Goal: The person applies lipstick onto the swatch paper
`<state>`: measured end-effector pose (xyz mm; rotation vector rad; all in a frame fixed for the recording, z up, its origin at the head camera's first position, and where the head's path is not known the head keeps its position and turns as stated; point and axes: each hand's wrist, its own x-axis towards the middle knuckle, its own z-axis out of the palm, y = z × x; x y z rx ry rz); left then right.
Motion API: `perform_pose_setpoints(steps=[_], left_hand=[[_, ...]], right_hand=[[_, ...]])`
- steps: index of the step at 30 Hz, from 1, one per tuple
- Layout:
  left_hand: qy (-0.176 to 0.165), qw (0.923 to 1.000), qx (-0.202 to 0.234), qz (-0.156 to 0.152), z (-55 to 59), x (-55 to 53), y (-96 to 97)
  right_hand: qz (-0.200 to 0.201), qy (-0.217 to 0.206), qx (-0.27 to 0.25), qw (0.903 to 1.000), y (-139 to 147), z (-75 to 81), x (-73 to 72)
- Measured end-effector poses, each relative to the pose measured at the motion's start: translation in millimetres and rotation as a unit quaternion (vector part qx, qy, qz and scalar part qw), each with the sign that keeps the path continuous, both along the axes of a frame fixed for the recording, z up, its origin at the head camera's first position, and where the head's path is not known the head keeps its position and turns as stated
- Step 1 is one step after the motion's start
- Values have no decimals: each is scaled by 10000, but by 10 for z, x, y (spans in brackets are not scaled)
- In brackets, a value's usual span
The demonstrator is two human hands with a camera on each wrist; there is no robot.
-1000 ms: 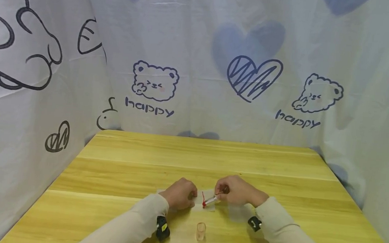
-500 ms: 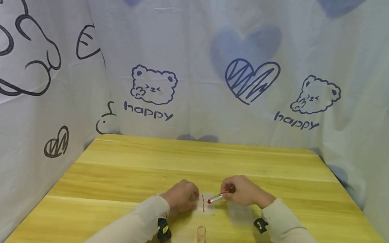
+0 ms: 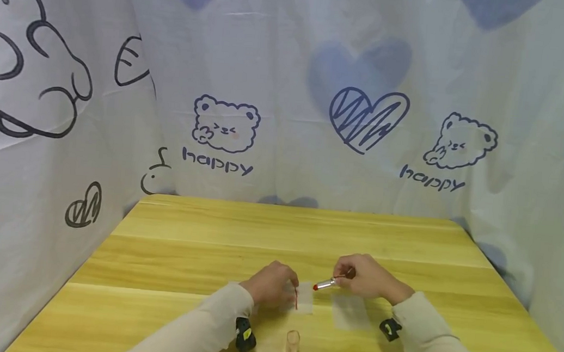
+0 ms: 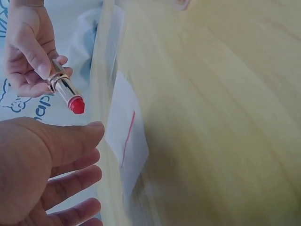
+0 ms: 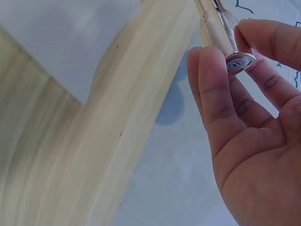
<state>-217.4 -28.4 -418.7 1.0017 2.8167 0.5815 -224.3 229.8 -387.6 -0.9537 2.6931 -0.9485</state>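
Note:
My right hand (image 3: 365,277) pinches a lipstick (image 3: 324,284) by its base, between thumb and fingers. Its metallic tube and bare red tip point left, over the right side of a small white paper (image 3: 305,297). The left wrist view shows the lipstick (image 4: 66,87) raised above the table, with the paper (image 4: 141,146) lower down. A thin red line (image 4: 128,139) runs across that sheet. Beside the line, my left hand (image 3: 273,285) hovers over the paper's left part with relaxed fingers and holds nothing. In the right wrist view, a round label (image 5: 239,64) marks the lipstick's bottom.
A second thin whitish sheet (image 3: 351,313) lies on the wooden table (image 3: 182,262), right of the marked paper. Nearer the front stands a small clear pinkish cap (image 3: 292,344). Printed curtains (image 3: 284,143) hang behind the table and at both sides.
The lipstick has lifted off the red line and moved up and right with my right hand. My left hand has shifted slightly right, towards the line.

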Motion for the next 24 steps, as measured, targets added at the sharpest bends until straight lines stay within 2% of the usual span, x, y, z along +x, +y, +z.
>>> perform_pose_setpoints(steps=[6,16,24], left_hand=[[-111,9999,26,-23,20,-6,86],[-62,9998,-84,-146,53,-3,180],[-160,9996,-96,-228,37,8,231]], right_hand=[[-206,-74,36,9998,86,7,1],[-283,63,-4,9996,152,82,22],[-465,14,108,9989,199,58,22]])
